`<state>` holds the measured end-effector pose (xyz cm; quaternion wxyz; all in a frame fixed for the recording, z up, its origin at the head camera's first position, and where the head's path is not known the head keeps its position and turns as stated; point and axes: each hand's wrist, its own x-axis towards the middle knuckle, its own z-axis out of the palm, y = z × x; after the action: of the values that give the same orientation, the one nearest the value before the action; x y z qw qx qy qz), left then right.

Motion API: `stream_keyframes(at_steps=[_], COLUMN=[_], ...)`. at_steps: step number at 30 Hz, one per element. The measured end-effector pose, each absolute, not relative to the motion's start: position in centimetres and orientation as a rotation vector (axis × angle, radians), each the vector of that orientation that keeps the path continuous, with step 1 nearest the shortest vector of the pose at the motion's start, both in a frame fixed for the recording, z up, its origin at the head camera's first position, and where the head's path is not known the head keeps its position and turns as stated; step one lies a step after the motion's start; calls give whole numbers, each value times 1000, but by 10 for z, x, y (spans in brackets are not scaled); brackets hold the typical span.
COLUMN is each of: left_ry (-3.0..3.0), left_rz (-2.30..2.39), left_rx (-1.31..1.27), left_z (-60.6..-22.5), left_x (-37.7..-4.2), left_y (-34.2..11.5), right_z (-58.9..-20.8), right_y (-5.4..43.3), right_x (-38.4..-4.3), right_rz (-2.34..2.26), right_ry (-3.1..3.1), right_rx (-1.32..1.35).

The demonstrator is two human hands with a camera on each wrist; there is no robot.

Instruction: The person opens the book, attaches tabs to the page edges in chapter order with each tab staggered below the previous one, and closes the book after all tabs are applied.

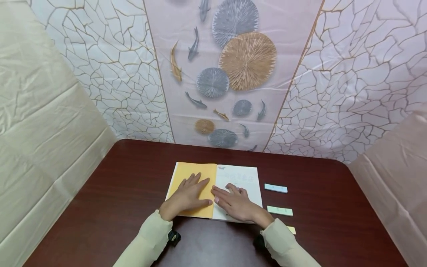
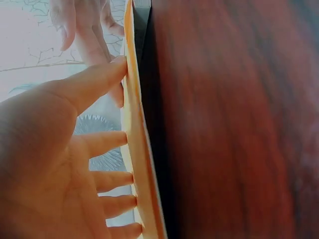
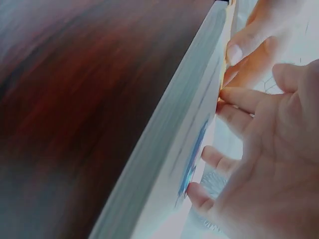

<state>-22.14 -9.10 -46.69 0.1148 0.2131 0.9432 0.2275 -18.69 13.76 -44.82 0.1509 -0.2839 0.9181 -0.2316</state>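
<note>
An open book lies on the table, with a yellow page point(image 1: 203, 170) at left and a white printed page point(image 1: 247, 185) at right. My left hand point(image 1: 190, 194) rests on the yellow page with spread fingers. In the left wrist view its fingertips point(image 2: 117, 138) touch that page. On the white side, my right hand point(image 1: 238, 205) reaches toward the fold, its fingertips against the book. From the right wrist view, the thick page block point(image 3: 164, 114) shows edge-on, and the right-hand fingers point(image 3: 197, 194) press beside a blue printed patch point(image 3: 194, 157). Neither hand grips anything.
Right of the book lie a blue strip point(image 1: 275, 188), a green strip point(image 1: 279, 211) and a yellow strip point(image 1: 291, 230), the last partly behind the right sleeve. The dark red wooden table point(image 1: 116, 193) meets patterned cloth point(image 1: 133, 92) at its back and sides.
</note>
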Motion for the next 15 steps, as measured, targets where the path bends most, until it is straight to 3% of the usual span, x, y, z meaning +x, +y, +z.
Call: stream_keyframes(at_steps=[4, 9, 15], left_ry=[2733, 2697, 2667], left_rz=[635, 657, 643], left_rx=[574, 570, 559], left_z=[-466, -465, -459], left_x=[-219, -219, -221], left_y=[-91, -89, -88], right_z=[-447, -442, -444], right_y=[146, 167, 201], right_x=[-193, -215, -252], right_rz=[-759, -923, -612], right_ry=[2594, 2669, 2861], right_rx=[-797, -581, -432])
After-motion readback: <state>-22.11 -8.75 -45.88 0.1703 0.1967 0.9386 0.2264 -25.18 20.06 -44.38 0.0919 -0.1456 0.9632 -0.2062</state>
